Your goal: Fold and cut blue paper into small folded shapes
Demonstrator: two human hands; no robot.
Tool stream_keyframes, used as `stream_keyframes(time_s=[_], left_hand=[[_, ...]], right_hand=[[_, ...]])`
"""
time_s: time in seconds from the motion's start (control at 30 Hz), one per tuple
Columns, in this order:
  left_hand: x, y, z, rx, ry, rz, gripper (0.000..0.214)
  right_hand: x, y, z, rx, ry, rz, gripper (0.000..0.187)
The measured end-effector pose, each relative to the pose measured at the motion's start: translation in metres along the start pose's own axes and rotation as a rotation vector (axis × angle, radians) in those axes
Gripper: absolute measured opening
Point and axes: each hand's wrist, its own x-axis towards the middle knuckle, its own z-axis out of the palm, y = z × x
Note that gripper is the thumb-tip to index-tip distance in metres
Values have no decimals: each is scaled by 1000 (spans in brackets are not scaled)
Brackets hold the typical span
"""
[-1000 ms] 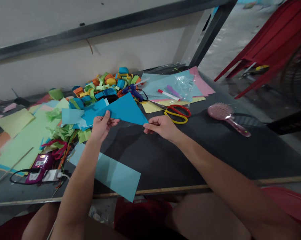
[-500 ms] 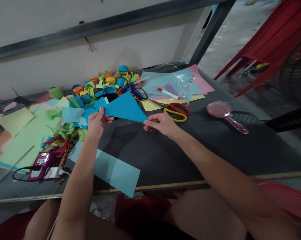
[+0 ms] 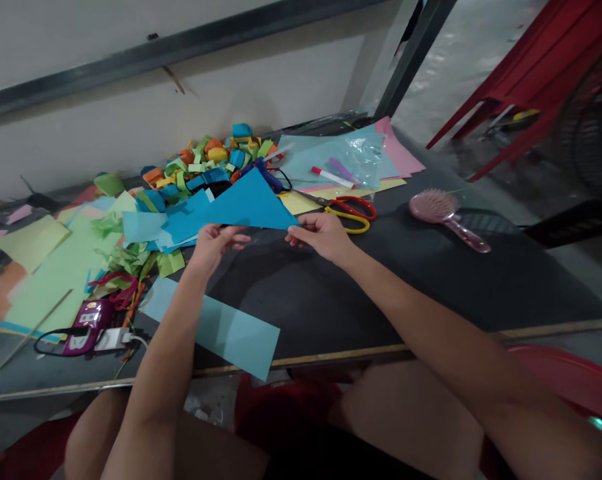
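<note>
A blue sheet of paper (image 3: 253,203), folded into a triangle, is held up over the dark table (image 3: 331,313) with its long edge toward me. My left hand (image 3: 218,243) grips its lower edge on the left, thumb along the fold. At the right corner, my right hand (image 3: 321,233) pinches the tip between thumb and fingers. Red-and-yellow-handled scissors (image 3: 353,213) lie just behind my right hand. More blue paper (image 3: 185,217) lies left of the triangle. Below my left forearm, a light blue paper strip (image 3: 238,337) overhangs the table's front edge.
Coloured paper loops (image 3: 215,157) are heaped against the wall beside a blue glue gun (image 3: 265,175). A red-capped marker (image 3: 333,177) rests on paper sheets. A pink hairbrush (image 3: 448,217) lies at the right. A purple device (image 3: 88,327) with a cable sits front left.
My left hand has slid right along the triangle's lower edge, closer to my right hand. The right hand still pinches the same corner. The view has shifted slightly.
</note>
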Motion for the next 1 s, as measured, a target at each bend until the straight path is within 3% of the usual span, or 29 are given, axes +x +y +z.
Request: stream_keyframes(time_s=[0.1,0.23,0.4,0.47,0.6,0.7,0.77,0.9,1.0], left_hand=[[-9,-7,21,114,-98,-61,41],[-17,-22,44,89,-101,-113,44],[-14,-28,44,15,88,-35,47],[-13,-25,38,51,100,-1,45],[-14,-16,32,213,-198,-56,40],[-16,-14,34,241,-336,-84,39],[-17,-14,35,231,-295,-53,39],[-16,-12,32,171,-46,110,38],[-15,-9,27,242,12,151,41]], right_hand=[[-3,1,4,-83,-38,-76,30],[-8,2,8,-245,-48,-157,28],[-13,-4,8,-385,-40,-205,24],[-14,-6,9,-336,-61,-240,24],[-14,-5,14,-115,-39,-255,43],[-14,-3,16,-38,129,-232,36],[-14,-4,16,-49,220,-252,32],[-18,-11,15,-147,282,-318,25],[-21,-16,16,-126,308,-334,22]])
